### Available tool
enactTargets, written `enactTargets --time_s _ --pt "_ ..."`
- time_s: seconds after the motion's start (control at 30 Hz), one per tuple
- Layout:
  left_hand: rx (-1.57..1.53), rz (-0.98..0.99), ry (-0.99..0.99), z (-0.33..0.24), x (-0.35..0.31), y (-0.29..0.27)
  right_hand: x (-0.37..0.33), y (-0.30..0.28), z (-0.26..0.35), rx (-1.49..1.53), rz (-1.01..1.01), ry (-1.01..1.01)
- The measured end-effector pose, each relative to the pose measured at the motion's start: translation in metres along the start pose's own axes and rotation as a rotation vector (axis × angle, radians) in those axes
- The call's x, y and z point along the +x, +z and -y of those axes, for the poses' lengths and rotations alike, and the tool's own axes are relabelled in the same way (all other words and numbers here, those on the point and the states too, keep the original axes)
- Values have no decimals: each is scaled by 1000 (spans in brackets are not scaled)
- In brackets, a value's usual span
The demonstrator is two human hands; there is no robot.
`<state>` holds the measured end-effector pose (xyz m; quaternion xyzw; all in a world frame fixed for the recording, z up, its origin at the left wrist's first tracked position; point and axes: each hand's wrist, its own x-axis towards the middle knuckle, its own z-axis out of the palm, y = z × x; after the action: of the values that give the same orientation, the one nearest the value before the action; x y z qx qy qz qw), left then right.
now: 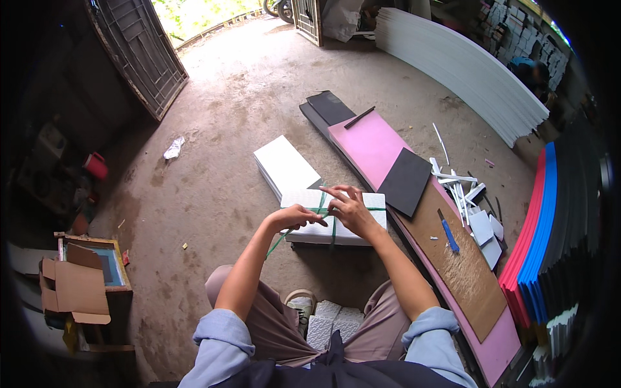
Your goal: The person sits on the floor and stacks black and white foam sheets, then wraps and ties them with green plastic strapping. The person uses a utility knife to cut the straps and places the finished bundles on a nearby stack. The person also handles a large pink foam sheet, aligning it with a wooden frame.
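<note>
Knife (450, 239) and offcuts (481, 227) lie rightward, left hand (293, 218) and right hand (351, 211) pinching green twine (334, 228).

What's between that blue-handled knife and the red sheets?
In the head view, part of the brown board, then white offcuts, lie between knife and red sheets.

twine (334, 230) partly behind fingers (336, 192), wheel (285, 11) cropped

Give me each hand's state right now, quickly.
Left hand: closed, holding green cord.
Right hand: partly curled at the cord above the white stack; whether it grips cannot be told.
</note>
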<state>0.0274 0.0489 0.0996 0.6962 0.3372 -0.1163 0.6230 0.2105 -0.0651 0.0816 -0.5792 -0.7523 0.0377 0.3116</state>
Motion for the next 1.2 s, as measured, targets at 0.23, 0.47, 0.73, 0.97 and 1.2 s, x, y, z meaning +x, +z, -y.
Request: enactTargets --time_s 0.23,0.47,0.73,0.97,1.2 --pt "48 -341 282 -2 22 2 -2 9 -9 229 -48 187" --pt "17 -507 473 -12 20 16 1 22 -22 492 -79 452" --pt "-545 -289 243 -10 22 18 6 -1 -2 537 -235 186" --pt "-633 -248 254 -8 22 21 7 -1 1 710 -263 328" --pt "-269 -580 379 -2 20 27 8 16 -32 647 -363 557"
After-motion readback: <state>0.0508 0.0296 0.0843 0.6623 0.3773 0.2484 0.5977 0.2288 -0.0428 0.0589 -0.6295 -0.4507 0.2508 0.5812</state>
